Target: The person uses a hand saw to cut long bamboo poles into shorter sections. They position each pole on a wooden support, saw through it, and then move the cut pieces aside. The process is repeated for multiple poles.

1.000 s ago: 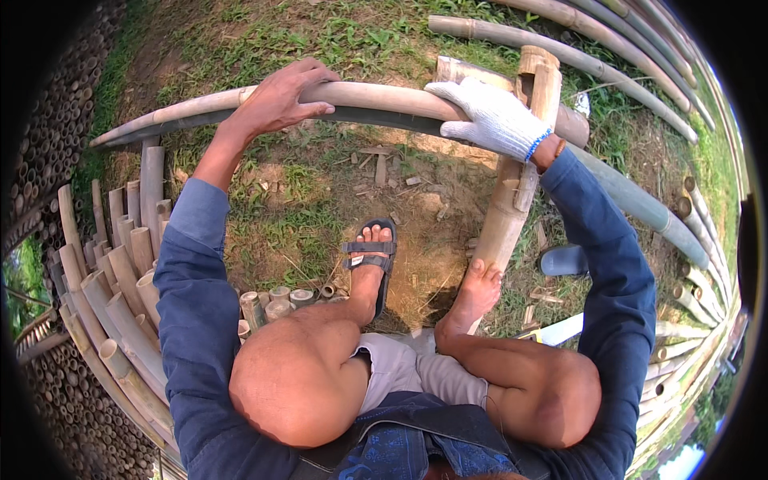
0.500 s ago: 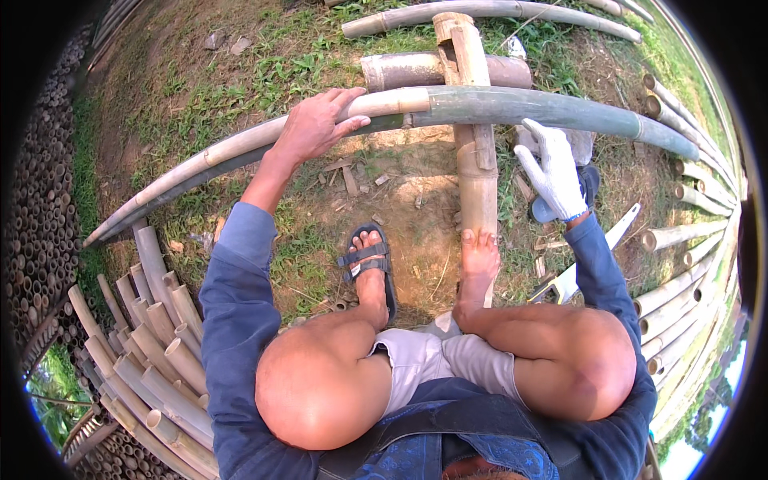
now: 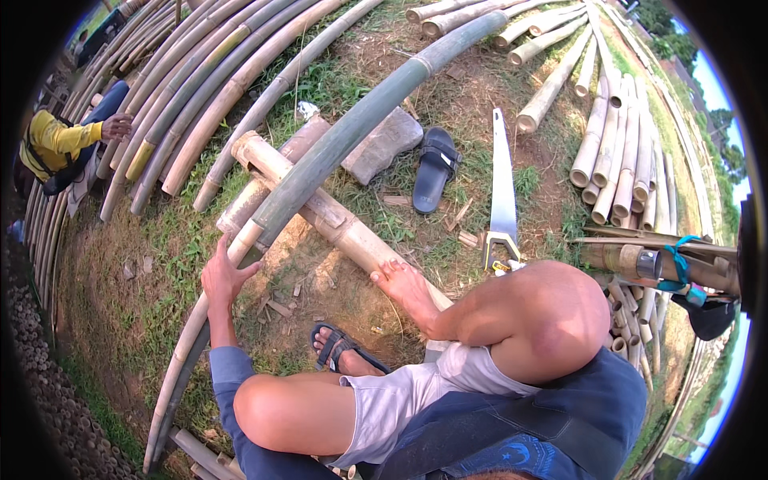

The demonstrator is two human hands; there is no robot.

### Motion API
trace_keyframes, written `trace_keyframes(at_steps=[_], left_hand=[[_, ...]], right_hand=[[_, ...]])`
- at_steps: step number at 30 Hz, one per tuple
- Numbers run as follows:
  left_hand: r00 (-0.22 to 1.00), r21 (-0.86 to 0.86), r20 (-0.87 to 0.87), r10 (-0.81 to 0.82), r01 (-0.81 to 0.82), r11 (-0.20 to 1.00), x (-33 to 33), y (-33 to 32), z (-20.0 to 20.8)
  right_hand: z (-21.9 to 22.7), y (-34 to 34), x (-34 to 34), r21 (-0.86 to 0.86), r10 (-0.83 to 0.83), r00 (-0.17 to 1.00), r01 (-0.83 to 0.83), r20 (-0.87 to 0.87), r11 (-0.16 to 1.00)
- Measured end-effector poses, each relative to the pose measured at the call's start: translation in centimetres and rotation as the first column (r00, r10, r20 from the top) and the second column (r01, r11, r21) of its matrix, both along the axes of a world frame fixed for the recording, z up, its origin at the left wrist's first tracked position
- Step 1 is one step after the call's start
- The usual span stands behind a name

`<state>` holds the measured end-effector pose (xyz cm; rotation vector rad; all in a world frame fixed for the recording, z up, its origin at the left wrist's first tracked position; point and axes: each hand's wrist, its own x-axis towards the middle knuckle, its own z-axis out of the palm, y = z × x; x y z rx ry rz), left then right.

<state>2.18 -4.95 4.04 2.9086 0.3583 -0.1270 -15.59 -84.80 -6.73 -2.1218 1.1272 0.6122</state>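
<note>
My left hand (image 3: 222, 276) is closed over a pale bamboo pole (image 3: 188, 340), with the thumb on one side and the fingers on the other. The pale length meets a long green bamboo pole (image 3: 336, 144) just beyond my hand; whether the two are joined I cannot tell. The green pole rests across a thick notched bamboo post (image 3: 356, 240) lying on the ground. My bare right foot (image 3: 408, 288) presses on that post. My right hand is out of view.
A handsaw (image 3: 502, 192) lies on the ground to the right, near a loose black sandal (image 3: 436, 170) and a grey stone block (image 3: 386, 144). Bamboo poles (image 3: 624, 152) are stacked right and far left. A person in a yellow sleeve (image 3: 68, 140) is at the far left.
The view has swung to the right, bringing the saw and right-hand stacks fully into sight. My gloved right hand has left the picture. My left hand stays on the pale pole.
</note>
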Motion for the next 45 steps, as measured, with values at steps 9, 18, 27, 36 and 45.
trace_keyframes(at_steps=[9, 18, 27, 36, 45], left_hand=[[0.999, 0.012, 0.040, -0.022, 0.022, 1.000, -0.6, -0.6, 0.4], [0.997, 0.019, 0.069, -0.016, 0.015, 1.000, -1.0, -0.9, 0.8], [1.000, 0.008, -0.003, 0.008, -0.008, 1.000, -0.4, -0.5, 0.4], [1.000, 0.012, 0.001, -0.003, 0.003, 1.000, 0.1, 1.0, -1.3], [0.997, -0.029, -0.071, 0.035, -0.038, 0.999, 0.5, 0.3, 0.0]], right_hand=[[-0.5, 5.7, -0.6, 0.340, 0.166, 0.985, -0.170, 0.040, 0.925], [5.7, 3.9, 3.5, 0.287, 0.102, 0.900, -0.241, 0.424, 0.927], [35.2, 2.1, 3.9, 0.162, 0.089, 0.602, -0.349, 0.793, 0.923], [28.0, 25.1, 13.2, 0.062, 0.206, 0.249, -0.764, 0.946, 0.642], [12.6, 47.8, 13.9, 0.283, 0.269, 0.411, -0.868, 0.871, 0.408]])
